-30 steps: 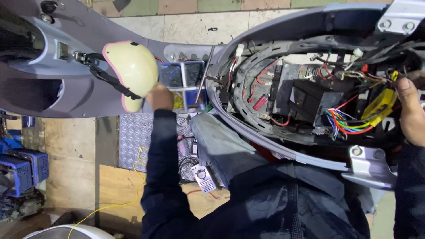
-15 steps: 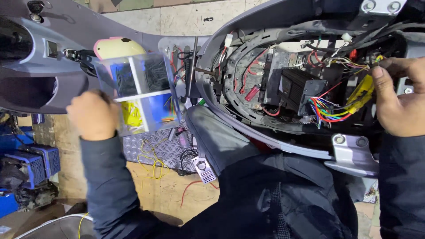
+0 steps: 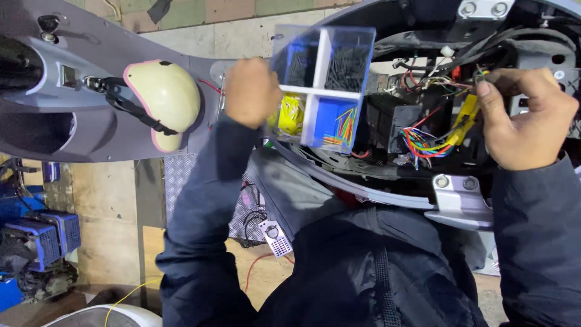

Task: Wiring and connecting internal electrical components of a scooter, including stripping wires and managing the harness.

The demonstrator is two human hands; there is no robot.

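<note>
**Parts box lifted beside an opened scooter**

Workshop floor of pale tiles and wooden boards lies beneath a grey scooter body (image 3: 91, 121) seen from above; a cream helmet (image 3: 164, 103) with a pink rim hangs against its front panel by a black strap. Left hand (image 3: 251, 91) is clenched around the edge of a clear plastic compartment box (image 3: 324, 85), holding it up over the open seat bay; the box has white dividers, with dark small parts in its upper cells, yellow pieces in the lower left cell and coloured bits on a blue floor in the lower right. Right hand (image 3: 523, 118) pinches at the wiring by a yellow connector (image 3: 463, 121), though what exactly sits between the fingertips is hard to make out; a bundle of multicoloured wires (image 3: 423, 145) runs just beside a black module (image 3: 387, 115). Blue crates (image 3: 51, 233) stand well apart at the left.
</note>
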